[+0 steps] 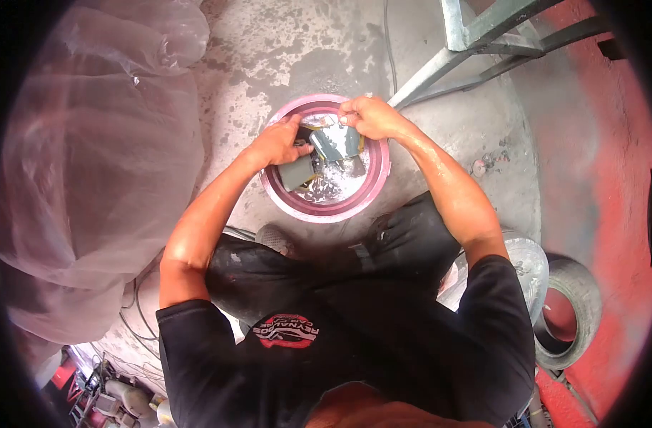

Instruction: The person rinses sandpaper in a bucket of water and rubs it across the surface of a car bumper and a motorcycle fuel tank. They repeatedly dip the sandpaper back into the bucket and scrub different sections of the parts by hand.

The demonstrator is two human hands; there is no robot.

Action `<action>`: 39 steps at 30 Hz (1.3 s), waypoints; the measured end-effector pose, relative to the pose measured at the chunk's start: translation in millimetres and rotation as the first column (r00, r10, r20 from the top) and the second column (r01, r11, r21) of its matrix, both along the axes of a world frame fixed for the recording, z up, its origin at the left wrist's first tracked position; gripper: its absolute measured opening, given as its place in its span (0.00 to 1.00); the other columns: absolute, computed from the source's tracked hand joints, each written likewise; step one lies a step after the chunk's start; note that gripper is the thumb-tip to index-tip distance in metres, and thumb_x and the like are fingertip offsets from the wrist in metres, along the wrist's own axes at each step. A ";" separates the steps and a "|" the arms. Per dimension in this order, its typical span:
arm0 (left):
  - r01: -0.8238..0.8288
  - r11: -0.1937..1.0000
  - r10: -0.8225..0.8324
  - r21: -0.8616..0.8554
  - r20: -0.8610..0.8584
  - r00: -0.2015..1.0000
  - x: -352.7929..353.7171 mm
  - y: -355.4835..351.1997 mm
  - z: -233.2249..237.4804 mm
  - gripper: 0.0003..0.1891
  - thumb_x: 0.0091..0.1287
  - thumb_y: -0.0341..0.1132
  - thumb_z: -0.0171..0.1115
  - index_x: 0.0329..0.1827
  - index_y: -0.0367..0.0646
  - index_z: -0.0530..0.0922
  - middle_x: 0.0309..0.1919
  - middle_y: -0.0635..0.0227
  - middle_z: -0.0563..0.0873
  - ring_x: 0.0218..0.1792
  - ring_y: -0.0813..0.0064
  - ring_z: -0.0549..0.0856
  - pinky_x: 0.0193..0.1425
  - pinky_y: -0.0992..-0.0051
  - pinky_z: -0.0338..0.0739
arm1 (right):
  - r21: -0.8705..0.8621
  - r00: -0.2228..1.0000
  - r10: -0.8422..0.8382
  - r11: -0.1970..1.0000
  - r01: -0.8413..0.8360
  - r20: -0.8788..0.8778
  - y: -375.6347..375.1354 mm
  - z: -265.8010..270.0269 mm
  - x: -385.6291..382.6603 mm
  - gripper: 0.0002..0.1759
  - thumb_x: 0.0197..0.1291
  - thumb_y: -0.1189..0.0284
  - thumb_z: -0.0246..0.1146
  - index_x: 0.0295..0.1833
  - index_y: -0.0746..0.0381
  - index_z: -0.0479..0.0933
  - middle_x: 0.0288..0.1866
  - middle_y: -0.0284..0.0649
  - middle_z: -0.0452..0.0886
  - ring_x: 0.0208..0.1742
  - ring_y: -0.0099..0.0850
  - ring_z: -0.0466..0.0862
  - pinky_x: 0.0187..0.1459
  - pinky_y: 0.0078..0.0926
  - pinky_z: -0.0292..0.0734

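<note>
A round pink-rimmed tub (324, 215) of wet, foamy-looking water stands on the floor in front of my knees. Over its middle is a wet, shiny grey-green sheet (337, 145), slightly curved, resembling wet sandpaper. My left hand (272, 145) reaches across the tub's left rim, with thumb and fingers closed at the sheet's left edge. At the sheet's upper right corner, my right hand (372, 118) pinches it near the far rim. A second, duller grey piece (296, 172) with a yellowish edge lies in the tub below my left hand.
Clear plastic sheeting (101, 143) drapes a bulky form on the left. A metal frame stand (476, 50) rises at the upper right. A tyre (586, 310) and a round metal object (529, 267) sit at my right. Cables (137, 310) and machine parts (119, 399) lie lower left.
</note>
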State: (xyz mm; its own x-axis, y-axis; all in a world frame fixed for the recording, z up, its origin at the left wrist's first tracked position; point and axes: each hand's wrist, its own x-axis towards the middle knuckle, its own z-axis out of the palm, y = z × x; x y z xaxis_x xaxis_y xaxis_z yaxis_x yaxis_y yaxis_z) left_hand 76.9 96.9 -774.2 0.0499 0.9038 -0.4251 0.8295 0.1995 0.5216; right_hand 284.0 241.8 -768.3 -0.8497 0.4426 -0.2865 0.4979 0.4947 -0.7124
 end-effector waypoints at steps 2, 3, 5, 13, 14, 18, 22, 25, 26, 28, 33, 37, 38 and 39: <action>0.215 0.959 -0.218 0.186 -0.001 0.976 -3.7 1.9 4.1 0.43 0.62 0.45 0.72 0.74 0.32 0.61 0.59 0.43 0.81 0.65 0.48 0.77 0.70 0.58 0.72 | 0.019 1.000 0.016 1.000 -0.016 -0.009 0.4 -0.6 -0.6 0.11 0.68 0.68 0.63 0.50 0.61 0.84 0.41 0.49 0.87 0.45 0.39 0.87 0.49 0.36 0.78; 0.413 0.838 -0.427 0.356 -0.044 0.903 -3.4 2.1 8.6 0.43 0.62 0.45 0.72 0.75 0.32 0.61 0.61 0.43 0.80 0.67 0.49 0.77 0.71 0.58 0.71 | 0.034 0.999 0.027 0.999 -0.026 -0.019 -0.3 -1.6 -0.2 0.11 0.68 0.67 0.63 0.50 0.60 0.83 0.41 0.49 0.87 0.44 0.39 0.87 0.49 0.37 0.78; 0.252 0.932 -0.316 0.261 0.246 0.916 7.9 2.3 11.5 0.41 0.64 0.41 0.70 0.75 0.31 0.61 0.60 0.44 0.81 0.67 0.54 0.78 0.70 0.61 0.72 | 0.013 0.999 0.009 1.000 -0.008 -0.053 -2.1 -3.0 -0.6 0.11 0.68 0.68 0.63 0.50 0.61 0.83 0.40 0.47 0.87 0.44 0.37 0.87 0.48 0.36 0.79; -0.167 0.986 0.155 0.014 0.305 0.940 1.5 11.1 -1.7 0.15 0.72 0.38 0.64 0.56 0.39 0.81 0.35 0.64 0.88 0.40 0.76 0.85 0.49 0.70 0.79 | -0.285 0.984 -0.173 0.946 0.151 -0.052 7.3 -2.5 -3.3 0.13 0.66 0.72 0.66 0.53 0.67 0.81 0.39 0.38 0.86 0.41 0.26 0.85 0.44 0.28 0.79; -0.199 0.977 0.167 0.079 0.302 0.939 -0.2 12.1 -0.1 0.15 0.72 0.39 0.64 0.55 0.39 0.82 0.37 0.60 0.88 0.42 0.69 0.87 0.50 0.68 0.79 | -0.233 0.972 -0.209 0.956 0.180 -0.106 7.8 -3.6 -2.5 0.15 0.66 0.72 0.66 0.55 0.67 0.80 0.38 0.37 0.86 0.39 0.24 0.83 0.41 0.26 0.78; -0.284 0.944 0.224 0.165 0.309 0.924 -4.6 11.7 -3.4 0.16 0.73 0.41 0.62 0.55 0.38 0.79 0.41 0.54 0.89 0.45 0.61 0.89 0.51 0.65 0.80 | -0.273 0.951 -0.302 0.922 0.273 -0.069 7.4 10.4 -4.1 0.20 0.67 0.63 0.68 0.57 0.65 0.79 0.37 0.35 0.83 0.37 0.19 0.80 0.33 0.20 0.78; -0.470 0.880 0.366 0.073 0.526 0.767 1.8 11.9 8.2 0.16 0.76 0.41 0.59 0.55 0.36 0.77 0.37 0.57 0.88 0.29 0.72 0.88 0.39 0.70 0.81 | -0.649 0.948 -0.299 0.701 0.295 0.108 -3.2 26.5 -3.9 0.24 0.66 0.55 0.69 0.56 0.63 0.80 0.36 0.33 0.83 0.33 0.17 0.81 0.26 0.16 0.75; -0.431 0.902 0.340 0.026 0.574 0.745 2.9 13.8 14.8 0.15 0.77 0.41 0.58 0.53 0.36 0.77 0.35 0.62 0.87 0.21 0.80 0.83 0.32 0.75 0.79 | -0.742 0.933 -0.360 0.623 0.248 0.009 -8.2 21.1 -6.1 0.21 0.65 0.59 0.70 0.54 0.64 0.79 0.34 0.30 0.81 0.29 0.16 0.79 0.22 0.12 0.72; -0.432 0.902 0.340 0.025 0.575 0.744 3.5 14.6 17.5 0.15 0.77 0.41 0.58 0.53 0.36 0.77 0.35 0.62 0.87 0.21 0.80 0.83 0.32 0.75 0.79 | -0.742 0.933 -0.360 0.623 0.248 0.009 -6.4 18.4 -6.2 0.21 0.65 0.59 0.70 0.54 0.64 0.79 0.34 0.30 0.81 0.29 0.16 0.79 0.22 0.12 0.72; -0.300 0.946 0.318 -0.123 0.530 0.786 4.5 14.8 20.7 0.15 0.78 0.39 0.57 0.58 0.36 0.76 0.36 0.66 0.87 0.27 0.84 0.82 0.32 0.79 0.79 | -0.744 0.892 -0.442 0.627 0.231 -0.096 -0.2 12.8 -7.7 0.18 0.64 0.64 0.71 0.53 0.63 0.79 0.35 0.29 0.81 0.28 0.15 0.79 0.21 0.10 0.72; -0.189 0.981 0.184 -0.035 0.458 0.870 2.0 10.0 10.2 0.16 0.79 0.38 0.56 0.63 0.39 0.79 0.42 0.69 0.88 0.35 0.81 0.85 0.46 0.75 0.80 | -0.695 0.872 -0.486 0.645 0.318 -0.053 -3.5 18.9 -10.1 0.17 0.63 0.69 0.72 0.54 0.61 0.79 0.39 0.31 0.83 0.32 0.16 0.81 0.24 0.11 0.76; -0.138 0.989 0.099 0.049 0.471 0.877 0.1 7.5 2.8 0.17 0.79 0.40 0.55 0.62 0.40 0.79 0.45 0.63 0.89 0.45 0.71 0.86 0.54 0.69 0.79 | -0.666 0.863 -0.505 0.649 0.368 -0.016 -8.6 24.0 -10.3 0.17 0.63 0.69 0.72 0.54 0.62 0.78 0.42 0.33 0.83 0.39 0.19 0.83 0.31 0.13 0.81; -0.139 0.988 0.093 0.063 0.470 0.878 1.6 5.5 6.4 0.17 0.78 0.40 0.55 0.61 0.40 0.79 0.46 0.60 0.89 0.48 0.67 0.87 0.56 0.67 0.78 | -0.667 0.865 -0.502 0.649 0.366 -0.014 -7.3 23.0 -10.4 0.17 0.63 0.69 0.72 0.54 0.62 0.78 0.42 0.33 0.83 0.39 0.19 0.83 0.31 0.13 0.81; -0.141 0.988 0.096 0.062 0.471 0.877 0.7 4.7 5.5 0.17 0.78 0.40 0.55 0.61 0.40 0.79 0.46 0.60 0.89 0.48 0.67 0.87 0.56 0.67 0.78 | -0.644 0.891 -0.454 0.682 0.348 0.001 -3.9 21.8 -9.5 0.17 0.64 0.70 0.70 0.55 0.63 0.77 0.45 0.35 0.82 0.43 0.21 0.82 0.34 0.17 0.83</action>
State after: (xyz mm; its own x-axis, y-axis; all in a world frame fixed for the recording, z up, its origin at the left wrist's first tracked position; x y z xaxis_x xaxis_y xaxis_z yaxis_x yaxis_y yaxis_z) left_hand 77.6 101.5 -768.7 0.1113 0.9490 -0.2949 0.4599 0.2139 0.8618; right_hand 274.6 237.9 -746.5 -0.6867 0.5231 -0.5048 0.4079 -0.2975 -0.8632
